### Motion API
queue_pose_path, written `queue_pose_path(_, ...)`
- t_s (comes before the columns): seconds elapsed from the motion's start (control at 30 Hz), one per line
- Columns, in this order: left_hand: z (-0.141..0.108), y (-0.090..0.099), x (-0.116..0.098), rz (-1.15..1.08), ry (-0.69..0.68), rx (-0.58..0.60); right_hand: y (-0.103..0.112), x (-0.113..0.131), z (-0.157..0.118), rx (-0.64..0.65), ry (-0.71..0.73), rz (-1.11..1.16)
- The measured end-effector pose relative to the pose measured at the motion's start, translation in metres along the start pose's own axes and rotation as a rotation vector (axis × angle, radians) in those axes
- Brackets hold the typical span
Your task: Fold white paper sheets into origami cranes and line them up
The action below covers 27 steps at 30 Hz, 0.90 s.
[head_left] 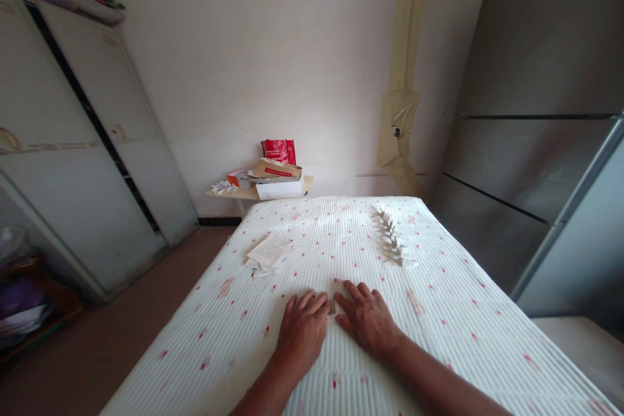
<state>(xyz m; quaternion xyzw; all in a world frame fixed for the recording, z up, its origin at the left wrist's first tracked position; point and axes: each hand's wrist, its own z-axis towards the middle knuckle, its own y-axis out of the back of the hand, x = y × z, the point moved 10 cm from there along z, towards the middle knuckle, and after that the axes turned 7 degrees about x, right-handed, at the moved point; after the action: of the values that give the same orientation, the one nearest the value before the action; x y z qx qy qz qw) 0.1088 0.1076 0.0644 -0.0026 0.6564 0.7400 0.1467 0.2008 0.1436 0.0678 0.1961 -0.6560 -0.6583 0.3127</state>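
Observation:
My left hand lies palm down on the quilted cover, its fingertips at a small piece of paper. From the other side my right hand rests with fingers spread over the same paper. Only a sliver of it shows between my hands, so its folds and full shape are hidden. Ahead on the left is a loose pile of printed paper sheets. Ahead on the right stands a row of several folded paper cranes.
The white quilted cover has small red marks. Behind it, a small table bears a white box, a red bag and white folded pieces. A grey refrigerator stands right, a cabinet left.

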Motion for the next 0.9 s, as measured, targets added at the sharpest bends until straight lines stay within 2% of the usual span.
queue_pose_path(0.5, 0.0, 0.0, -0.003, 0.019, -0.069, -0.02, 0.008, -0.01, -0.01, -0.05, -0.016, 0.018)
queue_pose_path(0.63, 0.0, 0.0, -0.003, 0.014, -0.063, -0.026, 0.02, 0.01, -0.014, -0.1, 0.152, 0.085)
queue_pose_path(0.73, 0.0, 0.001, -0.003, 0.0, -0.062, -0.034, 0.021, 0.029, -0.018, -0.08, 0.302, 0.121)
queue_pose_path(0.9, 0.001, -0.002, -0.001, -0.02, -0.073, 0.001, 0.016, 0.034, -0.021, -0.041, 0.359, 0.133)
